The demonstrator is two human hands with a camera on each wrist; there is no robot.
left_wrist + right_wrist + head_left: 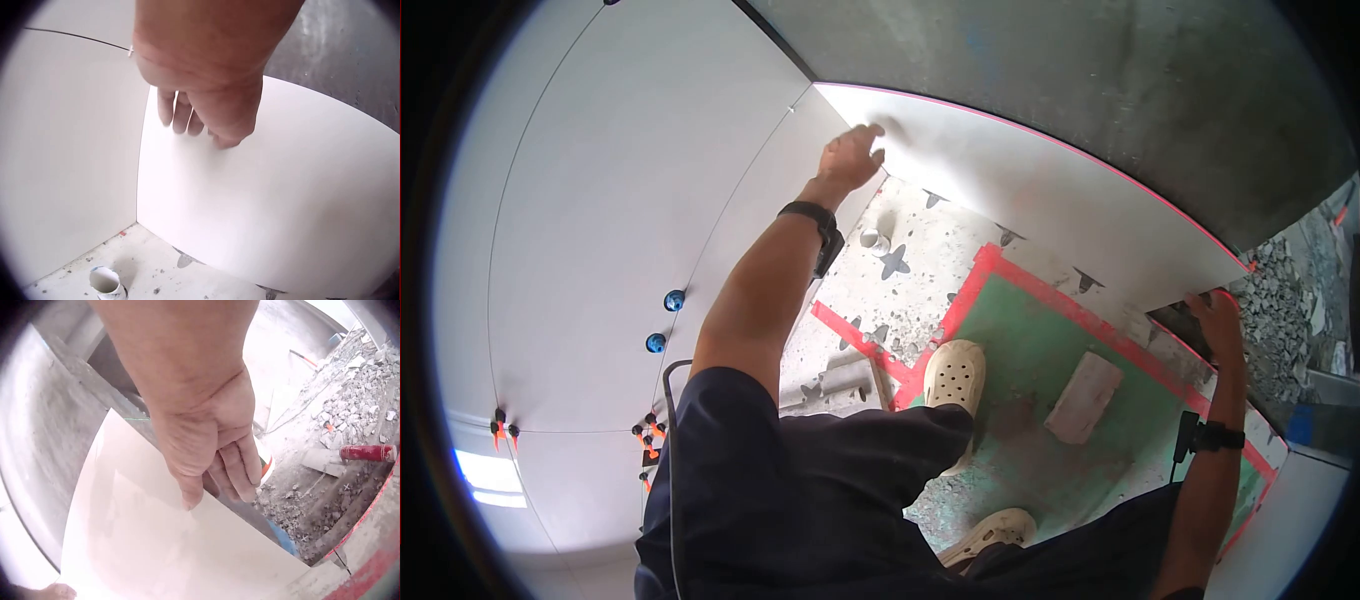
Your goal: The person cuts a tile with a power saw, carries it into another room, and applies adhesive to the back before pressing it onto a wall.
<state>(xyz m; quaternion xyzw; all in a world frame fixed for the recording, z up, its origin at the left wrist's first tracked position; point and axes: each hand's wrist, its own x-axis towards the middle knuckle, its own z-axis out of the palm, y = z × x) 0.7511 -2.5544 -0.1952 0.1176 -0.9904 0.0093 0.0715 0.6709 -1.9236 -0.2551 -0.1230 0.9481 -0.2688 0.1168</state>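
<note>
A long white wall panel (1020, 180) stands on edge against the grey wall, its left end in the corner. My left hand (850, 158) is at its left end, fingers bent loosely toward the white face, holding nothing. In the left wrist view the fingertips of the left hand (187, 122) hang in front of the panel (250, 206). My right hand (1220, 325) is at the far right end. The right wrist view shows the right hand (212, 450) gripping the panel's edge, thumb on the face (144, 519) and the other fingers over the far side.
A short white tube (875, 241) stands on the speckled floor near the corner. Red tape (1040, 285) borders a green floor patch holding a dusty block (1085, 398). Rubble (1275, 290) and a red-handled trowel (369, 453) lie beyond the right end. Tile levelling clips (650, 437) dot the left wall.
</note>
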